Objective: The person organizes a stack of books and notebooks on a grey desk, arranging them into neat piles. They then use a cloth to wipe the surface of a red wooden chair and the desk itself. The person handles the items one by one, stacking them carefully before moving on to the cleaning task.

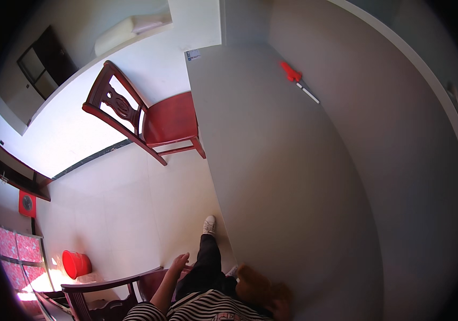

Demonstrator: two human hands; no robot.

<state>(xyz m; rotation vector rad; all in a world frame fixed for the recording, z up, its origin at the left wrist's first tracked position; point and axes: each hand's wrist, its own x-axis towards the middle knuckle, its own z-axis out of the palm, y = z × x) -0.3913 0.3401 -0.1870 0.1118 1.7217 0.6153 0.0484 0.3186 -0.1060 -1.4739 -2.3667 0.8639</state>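
Note:
My left hand (180, 261) hangs over the floor beside my dark trouser leg, its fingers loosely apart with nothing seen in them. Low in the view, my right hand (280, 308) is dim and partly hidden, closed on a brown fluffy item (255, 283) at the near edge of a large grey flat surface (285, 160). At the far side of that surface, a bright red object (292, 72) and a white stick (308, 93) lie by the grey wall; whether they are joined is unclear. A small printed sticker (193, 55) is on the surface's far left corner.
A red wooden chair (170, 120) stands against the grey surface's left edge. Another dark red wooden chair (104, 283) is close on my left. Behind it, a red bucket (76, 265) stands on the pale tiled floor (116, 216), near a pink patterned panel (28, 244).

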